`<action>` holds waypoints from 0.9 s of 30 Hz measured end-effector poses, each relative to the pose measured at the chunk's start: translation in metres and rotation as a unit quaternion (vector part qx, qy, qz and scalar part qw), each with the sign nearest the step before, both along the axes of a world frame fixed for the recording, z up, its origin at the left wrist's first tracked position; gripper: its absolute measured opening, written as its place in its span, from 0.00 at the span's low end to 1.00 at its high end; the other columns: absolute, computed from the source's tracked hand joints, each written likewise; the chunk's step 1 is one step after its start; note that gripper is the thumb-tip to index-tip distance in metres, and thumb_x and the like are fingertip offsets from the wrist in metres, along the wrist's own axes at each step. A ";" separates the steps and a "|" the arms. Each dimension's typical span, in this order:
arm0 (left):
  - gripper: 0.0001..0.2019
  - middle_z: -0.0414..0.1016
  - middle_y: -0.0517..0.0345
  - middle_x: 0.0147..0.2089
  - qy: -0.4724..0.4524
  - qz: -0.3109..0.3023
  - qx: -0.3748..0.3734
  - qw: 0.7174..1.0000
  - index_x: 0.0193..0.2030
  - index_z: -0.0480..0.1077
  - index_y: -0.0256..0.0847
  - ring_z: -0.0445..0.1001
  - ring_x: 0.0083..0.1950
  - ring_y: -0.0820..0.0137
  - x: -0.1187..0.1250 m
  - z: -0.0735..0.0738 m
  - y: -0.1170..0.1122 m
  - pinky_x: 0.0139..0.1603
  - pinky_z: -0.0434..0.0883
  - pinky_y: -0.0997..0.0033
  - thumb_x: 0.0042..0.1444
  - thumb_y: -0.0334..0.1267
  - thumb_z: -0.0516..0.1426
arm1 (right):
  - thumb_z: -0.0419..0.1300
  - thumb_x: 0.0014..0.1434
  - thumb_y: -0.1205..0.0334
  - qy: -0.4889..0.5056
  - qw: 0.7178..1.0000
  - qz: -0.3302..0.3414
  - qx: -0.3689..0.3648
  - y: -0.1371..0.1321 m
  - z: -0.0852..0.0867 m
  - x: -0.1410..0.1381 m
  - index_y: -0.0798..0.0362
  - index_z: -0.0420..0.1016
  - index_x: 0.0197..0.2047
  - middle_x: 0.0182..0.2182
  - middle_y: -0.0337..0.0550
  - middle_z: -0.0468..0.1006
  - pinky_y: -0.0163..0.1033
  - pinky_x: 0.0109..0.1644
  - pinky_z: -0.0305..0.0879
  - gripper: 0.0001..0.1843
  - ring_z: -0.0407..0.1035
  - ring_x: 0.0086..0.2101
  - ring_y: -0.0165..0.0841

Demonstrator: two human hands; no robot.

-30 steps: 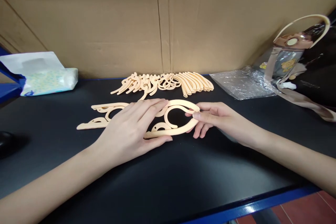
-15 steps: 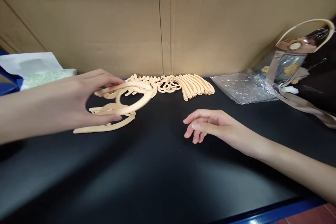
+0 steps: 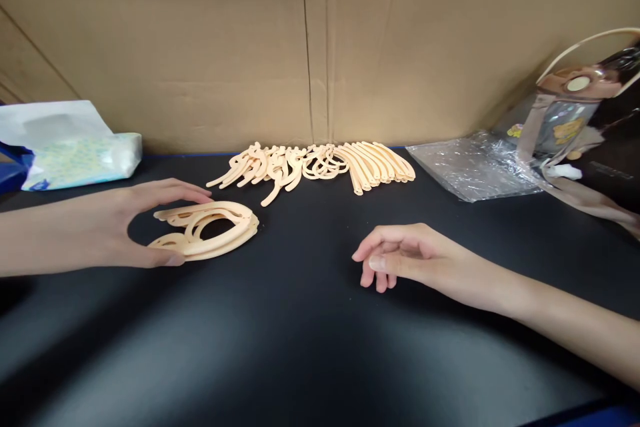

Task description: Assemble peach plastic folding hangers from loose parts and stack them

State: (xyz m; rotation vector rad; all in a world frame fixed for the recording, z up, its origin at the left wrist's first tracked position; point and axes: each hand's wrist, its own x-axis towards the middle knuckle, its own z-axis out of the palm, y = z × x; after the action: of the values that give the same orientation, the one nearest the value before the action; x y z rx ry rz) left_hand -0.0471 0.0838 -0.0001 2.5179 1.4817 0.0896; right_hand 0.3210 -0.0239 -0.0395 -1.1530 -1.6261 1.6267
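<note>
On the left of the black table, my left hand (image 3: 133, 223) is curved around a beige plastic folding hanger (image 3: 223, 237), its thumb at the near edge and fingers at the far edge. The hanger is folded, with curved arms around a ring, and lies stacked on a similar piece beneath it. My right hand (image 3: 400, 259) rests over the table at right of centre, its fingers loosely curled and apart, with nothing in them.
Along the back lie beige hook-shaped parts (image 3: 285, 170), rings (image 3: 323, 163) and a row of curved arms (image 3: 377, 165). A clear plastic bag (image 3: 465, 167) and a strapped water bottle (image 3: 565, 117) are at right. A tissue pack (image 3: 83, 157) sits at left; cardboard (image 3: 225, 47) stands behind.
My left hand has lowered the raised folding hanger onto the other piece, which now sits squarely beneath it. The right hand stays about where it was, with its pose unchanged.
</note>
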 end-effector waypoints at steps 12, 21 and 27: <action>0.31 0.75 0.61 0.55 0.023 0.031 -0.030 0.999 0.57 0.66 0.45 0.73 0.54 0.58 0.010 0.004 -0.007 0.54 0.66 0.66 0.46 0.54 0.56 | 0.57 0.66 0.62 -0.024 1.000 0.019 0.001 -0.001 0.003 0.000 0.55 0.75 0.43 0.35 0.42 0.80 0.33 0.41 0.69 0.08 0.72 0.34 0.28; 0.32 0.78 0.64 0.52 0.000 0.047 -0.034 0.998 0.57 0.68 0.47 0.75 0.51 0.59 0.009 0.000 -0.007 0.50 0.67 0.70 0.45 0.56 0.58 | 0.57 0.67 0.61 -0.017 0.999 0.028 -0.003 -0.001 0.003 0.001 0.55 0.75 0.44 0.35 0.42 0.80 0.33 0.41 0.69 0.08 0.72 0.34 0.27; 0.33 0.76 0.62 0.55 0.014 0.044 -0.056 0.997 0.61 0.64 0.47 0.73 0.53 0.59 0.007 0.001 -0.007 0.51 0.65 0.69 0.48 0.56 0.56 | 0.57 0.66 0.61 -0.016 0.999 0.035 0.004 -0.001 0.002 0.002 0.56 0.74 0.44 0.35 0.42 0.80 0.33 0.41 0.69 0.09 0.71 0.34 0.27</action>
State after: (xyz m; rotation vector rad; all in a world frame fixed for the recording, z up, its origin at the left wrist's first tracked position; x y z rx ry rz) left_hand -0.0400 0.0763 0.0009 2.3762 1.5631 -0.0152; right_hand 0.3229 -0.0251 -0.0376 -1.1348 -1.7102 1.6513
